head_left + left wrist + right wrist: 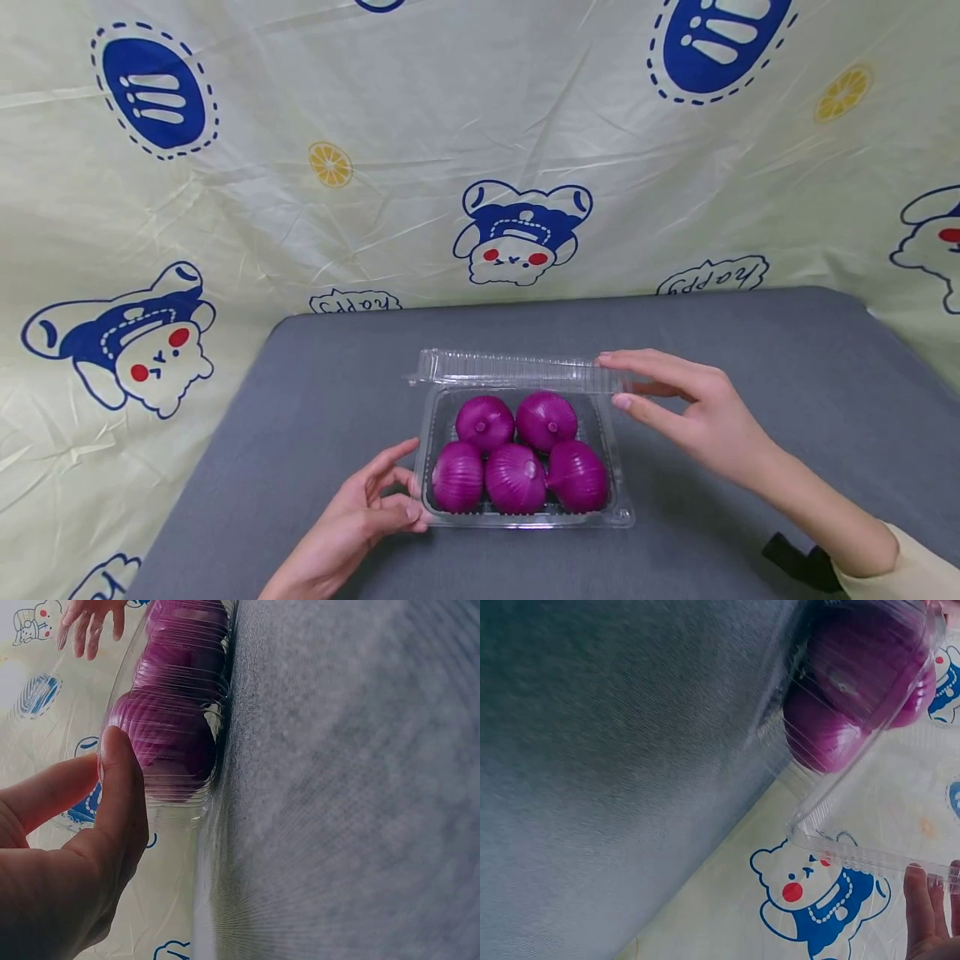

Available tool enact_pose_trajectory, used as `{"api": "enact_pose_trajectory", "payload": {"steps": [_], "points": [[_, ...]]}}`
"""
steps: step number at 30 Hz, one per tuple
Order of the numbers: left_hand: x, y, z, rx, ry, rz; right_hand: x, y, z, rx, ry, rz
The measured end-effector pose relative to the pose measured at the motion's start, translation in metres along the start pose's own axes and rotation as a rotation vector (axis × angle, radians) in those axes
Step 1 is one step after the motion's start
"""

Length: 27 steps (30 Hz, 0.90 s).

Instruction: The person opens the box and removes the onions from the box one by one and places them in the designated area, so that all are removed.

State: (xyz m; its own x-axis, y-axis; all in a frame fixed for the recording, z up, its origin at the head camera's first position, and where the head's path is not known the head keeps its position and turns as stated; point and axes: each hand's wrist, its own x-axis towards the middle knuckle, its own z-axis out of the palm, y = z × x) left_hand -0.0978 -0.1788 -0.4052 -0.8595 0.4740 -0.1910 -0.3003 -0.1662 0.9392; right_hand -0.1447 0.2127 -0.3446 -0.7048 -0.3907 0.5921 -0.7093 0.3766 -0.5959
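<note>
A clear plastic clamshell box (525,523) sits on the table, packed with several red onions (516,479) in a back and a front row. Its hinged lid (510,371) stands raised at the back. My left hand (363,512) holds the box by its front left edge, thumb in front and fingers along the side. At the lid's right end, my right hand (701,408) pinches the edge between thumb and index finger. Ribbed box walls and onions (165,742) show close up in the left wrist view. In the right wrist view, fingertips (916,881) touch the lid's rim.
The grey cloth-covered table (315,392) extends around the box on all sides. Behind it hangs a pale curtain (420,225) printed with cartoon bears and orange slices. A black strap (798,562) is by the right wrist.
</note>
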Motion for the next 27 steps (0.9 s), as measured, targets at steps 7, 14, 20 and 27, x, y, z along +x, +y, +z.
{"api": "enact_pose_trajectory", "payload": {"steps": [7, 14, 20, 27], "points": [[0.000, -0.001, 0.001, -0.048, 0.008, -0.008, 0.014, 0.002, 0.000, -0.036, 0.028, 0.119], [0.001, -0.001, 0.000, -0.060, 0.008, -0.016, 0.028, 0.013, -0.001, 0.005, 0.040, 0.166], [0.002, 0.000, 0.001, -0.072, 0.021, -0.031, 0.042, 0.023, 0.002, 0.117, 0.049, 0.169], [0.001, 0.000, 0.001, -0.081, 0.033, -0.041, 0.055, 0.033, 0.009, 0.185, 0.117, 0.158]]}}
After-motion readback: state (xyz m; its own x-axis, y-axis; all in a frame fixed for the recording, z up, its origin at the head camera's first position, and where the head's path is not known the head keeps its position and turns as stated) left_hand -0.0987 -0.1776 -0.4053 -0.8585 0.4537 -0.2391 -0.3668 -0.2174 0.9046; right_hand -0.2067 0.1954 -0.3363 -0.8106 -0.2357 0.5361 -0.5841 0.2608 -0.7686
